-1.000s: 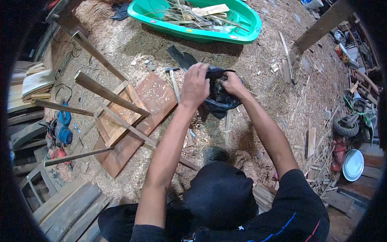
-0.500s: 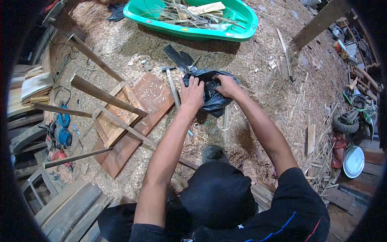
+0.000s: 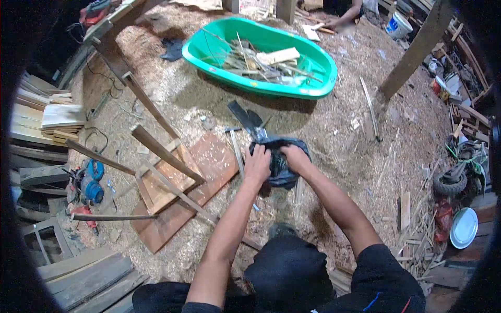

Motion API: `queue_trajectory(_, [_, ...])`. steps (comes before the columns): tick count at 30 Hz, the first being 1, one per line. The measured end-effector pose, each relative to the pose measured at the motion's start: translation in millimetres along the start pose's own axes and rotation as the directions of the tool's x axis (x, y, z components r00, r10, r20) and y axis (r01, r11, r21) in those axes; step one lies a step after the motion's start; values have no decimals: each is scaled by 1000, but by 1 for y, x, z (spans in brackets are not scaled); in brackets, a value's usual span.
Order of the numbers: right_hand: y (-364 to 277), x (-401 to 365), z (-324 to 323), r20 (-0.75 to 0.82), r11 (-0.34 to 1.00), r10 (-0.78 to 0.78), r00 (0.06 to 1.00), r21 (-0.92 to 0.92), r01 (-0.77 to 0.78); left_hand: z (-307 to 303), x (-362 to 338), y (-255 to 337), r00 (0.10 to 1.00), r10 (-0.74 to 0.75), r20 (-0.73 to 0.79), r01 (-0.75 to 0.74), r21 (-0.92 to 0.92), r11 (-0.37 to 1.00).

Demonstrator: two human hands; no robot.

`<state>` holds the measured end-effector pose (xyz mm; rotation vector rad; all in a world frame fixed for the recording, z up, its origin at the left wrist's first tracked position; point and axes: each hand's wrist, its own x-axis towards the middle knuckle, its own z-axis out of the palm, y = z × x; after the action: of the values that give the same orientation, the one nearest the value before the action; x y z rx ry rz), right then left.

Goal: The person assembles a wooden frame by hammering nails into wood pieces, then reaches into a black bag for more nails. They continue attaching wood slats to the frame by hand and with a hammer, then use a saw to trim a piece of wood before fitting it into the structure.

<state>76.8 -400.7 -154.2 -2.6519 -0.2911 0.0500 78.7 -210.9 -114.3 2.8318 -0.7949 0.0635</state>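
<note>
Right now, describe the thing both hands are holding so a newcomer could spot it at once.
Start at the big green tub at the top. Just below it, toward the camera, the left hand and right hand grip a black plastic bag. It is the only crumpled, glossy, soft thing there; the hammer beside it is rigid.

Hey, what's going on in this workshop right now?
A person grips a black plastic bag with both hands, the left hand on its left side and the right hand at its top. A hammer lies on the sawdust-covered floor just left of the bag. Beyond it sits a green tub holding wood scraps, and further left a wooden frame rests legs-up on a reddish board.
</note>
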Motion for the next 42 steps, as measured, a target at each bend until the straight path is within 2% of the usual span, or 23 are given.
queue_trajectory(2, [-15,-3,-11,6,998,52,999,-35,-51,1,4,-8,999,19,-35,-20,-47,999])
queue_trajectory(3, [-9,-3,-3,-72,1000,-1,997,-21,0,-5,5,-10,995,47,-88,-56,-103,993])
queue_trajectory(5, [-16,0,-17,-63,999,-19,998,-32,17,-17,7,-13,977,95,-191,-135,-209,968])
queue_trajectory(6, [-20,2,-22,-86,998,-39,995,-42,36,-22,10,-14,973,56,-224,-117,-266,957])
queue_trajectory(9, [-30,17,-49,8,1000,17,1000,0,-17,-38,28,-20,939,-36,-343,-118,-417,901])
queue_trajectory(11, [-37,25,-60,-70,1000,13,997,22,-12,-53,34,-24,933,-76,-351,-123,-510,851])
queue_trajectory(12, [-38,26,-64,-105,999,16,994,36,-13,-63,34,-26,933,-94,-347,-124,-556,822])
queue_trajectory(13, [-39,28,-69,-69,1000,7,998,20,-6,-75,32,-27,939,-97,-331,-128,-594,794])
queue_trajectory(16, [-63,22,-89,-133,990,131,982,63,-124,-114,19,-32,959,-167,-229,-19,-640,768])
queue_trajectory(19, [-108,11,-144,-118,983,165,979,105,-153,-158,-6,-27,972,-233,-11,154,-719,677])
queue_trajectory(22, [-153,5,-204,-51,961,247,968,140,-238,-223,-31,-21,977,-212,26,171,-688,705])
queue_trajectory(26, [-236,-6,-309,-24,948,275,961,174,-267,-337,-54,-2,937,-329,114,305,-726,616])
queue_trajectory(27, [-248,-10,-319,-149,964,186,971,219,-151,-360,-61,3,926,-357,119,321,-746,584])
queue_trajectory(30, [-306,-18,-381,-190,942,117,975,333,-48,-447,-88,22,870,-482,106,381,-765,519])
queue_trajectory(32, [-353,-17,-439,-158,934,88,984,355,-27,-512,-104,30,821,-563,88,409,-779,475])
queue_trajectory(33, [-375,-17,-468,-128,923,87,988,384,-32,-544,-108,32,796,-605,22,399,-770,497])
queue_trajectory(37, [-447,-14,-561,-37,899,28,999,439,-9,-670,-134,34,674,-738,22,453,-802,390])
queue_trajectory(39, [-480,-9,-594,-11,892,-7,1000,452,11,-719,-144,32,622,-780,-69,482,-751,450])
queue_trajectory(40, [-493,-7,-606,-42,895,-74,996,438,85,-740,-151,35,594,-798,-103,506,-723,470])
queue_trajectory(42, [-516,0,-623,-92,885,-207,974,407,226,-791,-157,43,550,-813,-193,455,-746,485])
